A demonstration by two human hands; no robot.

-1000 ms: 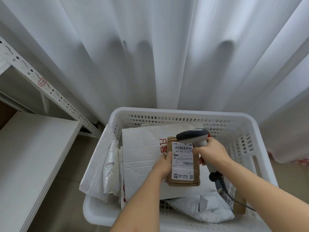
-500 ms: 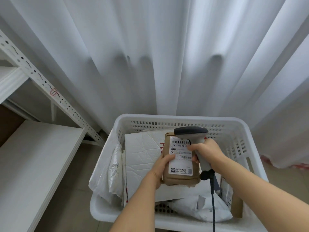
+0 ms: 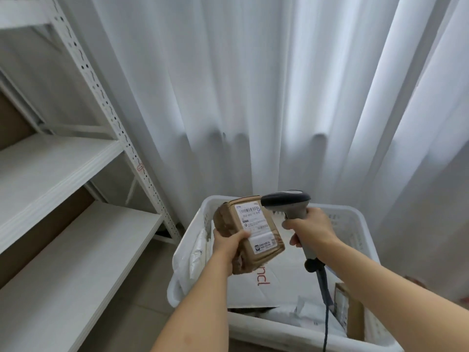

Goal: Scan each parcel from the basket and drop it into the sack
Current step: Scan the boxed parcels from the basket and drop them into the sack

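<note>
The parcel [image 3: 250,233] in play is a small brown package wrapped in glossy tan tape, its corners rounded and its wrapping creased, with one white shipping label stuck on the upward face; the label carries two barcodes, printed digits and a blue round logo near its lower end. It is held tilted in the air above the left part of the white perforated plastic basket [image 3: 365,222], clear of the contents beneath. The left hand [image 3: 228,246] grips it from below and the side, thumb lying across the label's edge and fingers curled under the brown wrapping. The right hand [image 3: 311,231] is wrapped around the grey handle of one handheld barcode scanner [image 3: 291,204], whose dark head sits just beside the top corner of the parcel, over the label's upper end; a dark coiled cable [image 3: 326,301] hangs from the handle's base down across the basket. Inside the basket lie one large white mailer with red lettering [image 3: 276,283], two crumpled white poly bags, one at the left wall [image 3: 196,252] and one near the front [image 3: 302,315], and one brown box with a label [image 3: 347,311] standing at the right. White curtains [image 3: 253,97] hang behind, and a white metal shelving unit [image 3: 50,174] with two visible boards stands at the left.
</note>
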